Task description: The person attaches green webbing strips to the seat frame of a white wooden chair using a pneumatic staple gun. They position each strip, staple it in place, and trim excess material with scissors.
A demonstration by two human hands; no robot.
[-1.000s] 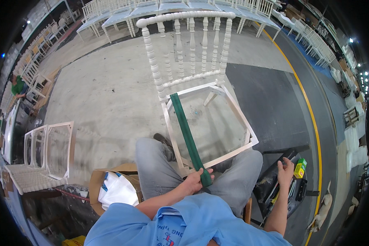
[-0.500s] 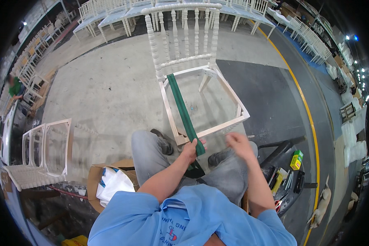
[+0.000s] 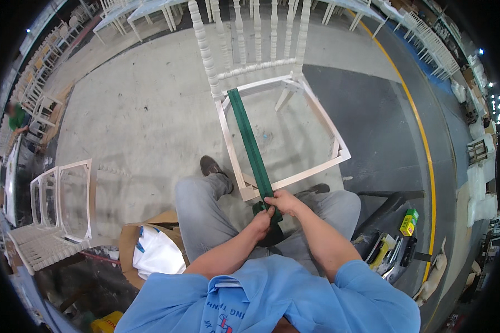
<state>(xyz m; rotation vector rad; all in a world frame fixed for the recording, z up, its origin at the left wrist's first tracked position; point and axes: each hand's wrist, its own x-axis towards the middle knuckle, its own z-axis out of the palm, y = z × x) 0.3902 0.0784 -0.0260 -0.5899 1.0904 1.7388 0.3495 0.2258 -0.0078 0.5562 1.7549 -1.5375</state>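
Together, hands (image 3: 285,202) grip green strap (image 3: 250,141); blue shirt (image 3: 294,288) bears dark lettering (image 3: 228,311).

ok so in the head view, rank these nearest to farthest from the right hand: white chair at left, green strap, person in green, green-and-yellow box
From the right hand:
1. green strap: in its fingers
2. green-and-yellow box: to the right
3. white chair: well to the left
4. person in green: far left background

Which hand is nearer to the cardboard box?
Left hand: it holds the strap right of the cardboard box; the right hand, also on the strap, is farther right.
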